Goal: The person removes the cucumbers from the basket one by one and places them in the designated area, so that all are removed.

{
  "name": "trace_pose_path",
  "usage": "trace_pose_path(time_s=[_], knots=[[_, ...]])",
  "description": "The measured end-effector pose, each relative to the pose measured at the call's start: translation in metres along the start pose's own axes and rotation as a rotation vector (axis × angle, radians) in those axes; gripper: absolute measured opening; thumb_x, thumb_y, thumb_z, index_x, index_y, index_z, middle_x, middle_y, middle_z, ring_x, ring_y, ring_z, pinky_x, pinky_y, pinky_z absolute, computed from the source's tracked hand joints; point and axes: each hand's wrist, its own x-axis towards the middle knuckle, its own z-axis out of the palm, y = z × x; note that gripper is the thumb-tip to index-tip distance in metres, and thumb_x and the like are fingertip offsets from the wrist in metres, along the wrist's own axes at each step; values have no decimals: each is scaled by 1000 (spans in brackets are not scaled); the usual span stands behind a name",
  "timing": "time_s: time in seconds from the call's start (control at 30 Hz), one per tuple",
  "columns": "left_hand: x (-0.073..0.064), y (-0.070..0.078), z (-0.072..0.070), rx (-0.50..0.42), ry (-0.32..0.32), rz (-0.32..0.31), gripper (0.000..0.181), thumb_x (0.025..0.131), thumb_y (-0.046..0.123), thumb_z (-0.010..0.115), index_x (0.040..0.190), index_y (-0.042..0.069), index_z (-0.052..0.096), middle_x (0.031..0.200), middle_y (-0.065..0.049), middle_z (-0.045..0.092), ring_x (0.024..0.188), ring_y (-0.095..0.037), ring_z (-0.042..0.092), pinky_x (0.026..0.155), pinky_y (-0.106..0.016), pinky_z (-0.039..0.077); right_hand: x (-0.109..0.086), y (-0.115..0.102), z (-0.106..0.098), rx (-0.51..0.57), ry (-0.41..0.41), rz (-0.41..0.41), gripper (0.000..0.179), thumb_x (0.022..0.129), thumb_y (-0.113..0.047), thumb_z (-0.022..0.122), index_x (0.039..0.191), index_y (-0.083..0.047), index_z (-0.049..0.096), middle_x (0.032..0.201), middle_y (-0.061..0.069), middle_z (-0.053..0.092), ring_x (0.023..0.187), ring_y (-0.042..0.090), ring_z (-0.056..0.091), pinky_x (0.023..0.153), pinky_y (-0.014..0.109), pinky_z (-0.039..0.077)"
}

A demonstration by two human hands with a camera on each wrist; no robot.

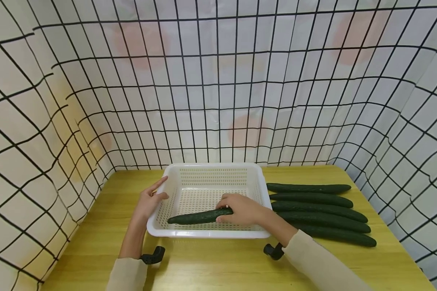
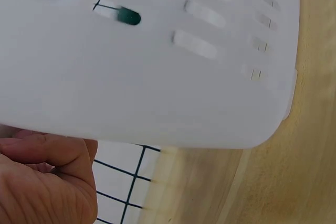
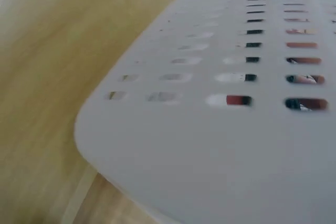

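A white plastic basket [image 1: 211,233] with slotted walls stands on the table. My left hand [image 1: 148,203] holds its left rim, thumb over the inner side and the other fingers along the outside. In the left wrist view the left hand [image 2: 44,177] shows curled fingers beside the basket wall [image 2: 136,98]. Inside the basket, near its front wall, lies a dark green cucumber [image 1: 194,218]. My right hand [image 1: 242,209] grips the right end of this cucumber, fingers and thumb around it. The right wrist view shows mostly the basket's outer wall [image 3: 220,156], with parts of the right hand glimpsed through its slots.
Several cucumbers [image 1: 320,208] lie side by side on the table to the right of the basket, their left ends close to its wall. The yellow wood-grain table [image 1: 211,266] is bounded by black wire grid [image 1: 218,85] at the back and both sides, with pale sheeting behind it.
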Motion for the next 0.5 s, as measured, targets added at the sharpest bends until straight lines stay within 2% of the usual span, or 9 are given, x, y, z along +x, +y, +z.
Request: trace_pose_path(time_s=[0.1,0.33,0.5], knots=[[12,-14,-1,-14,1,3,68,92,14,64,155,32,48,146,-27,56,109,-29,68,76,-37,60,-3,0,-4,6,69,-9,42,98,-46,66,129,-19,72,121,-6,69,109,12,65,92,34,55],[13,-14,-1,-40,-12,0,69,92,12,64,156,32,46,148,-28,54,111,-32,68,77,-40,61,-15,-6,-21,7,166,5,42,99,-45,65,132,-20,70,128,-3,70,118,17,66,98,40,55],[13,-14,-2,-42,-7,-4,68,92,11,64,155,32,48,142,-28,59,103,-29,70,77,-40,61,-30,-6,-35,7,225,19,42,98,-44,67,132,-20,69,132,-3,69,122,20,65,99,43,54]])
